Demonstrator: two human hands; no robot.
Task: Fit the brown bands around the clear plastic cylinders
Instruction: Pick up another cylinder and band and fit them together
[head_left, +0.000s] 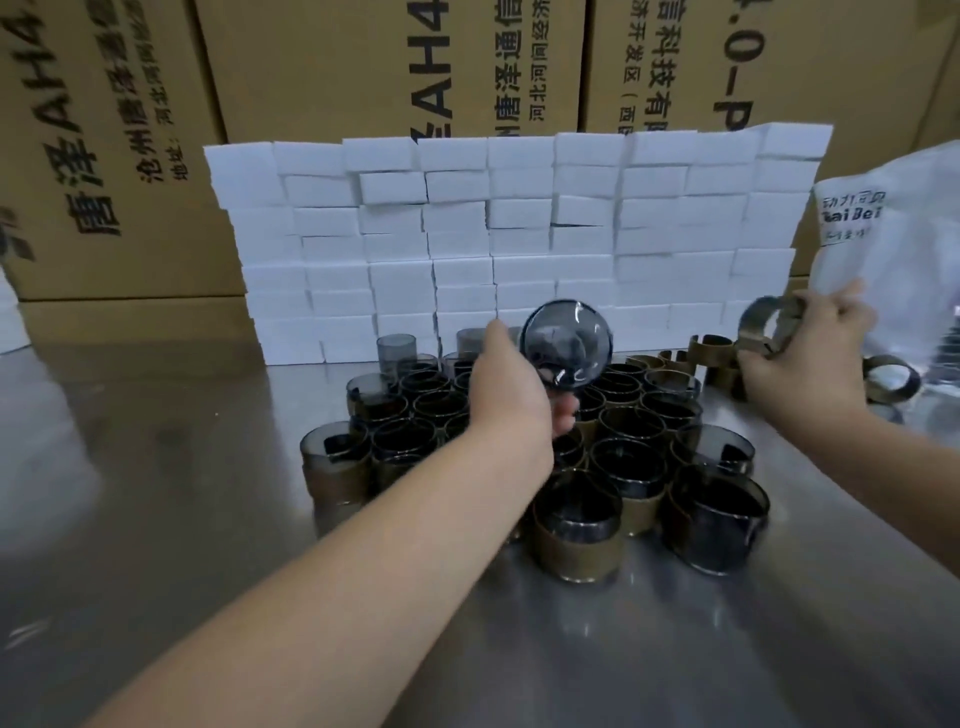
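Observation:
My left hand (511, 384) grips a clear smoky plastic cylinder (566, 345), tipped so its round end faces me, above the cluster. My right hand (808, 358) pinches a brown band (766, 325) lifted over the loose bands (717, 358) at the back right. Below, several cylinders wearing brown bands (576, 540) stand packed together on the metal table (156, 493). A few bare cylinders (396, 348) stand at the cluster's back left.
A wall of white boxes (519, 234) runs along the back of the table, with large cardboard cartons (311, 67) behind it. A clear printed plastic bag (893, 244) stands at the right edge, with another band (891, 379) beside it.

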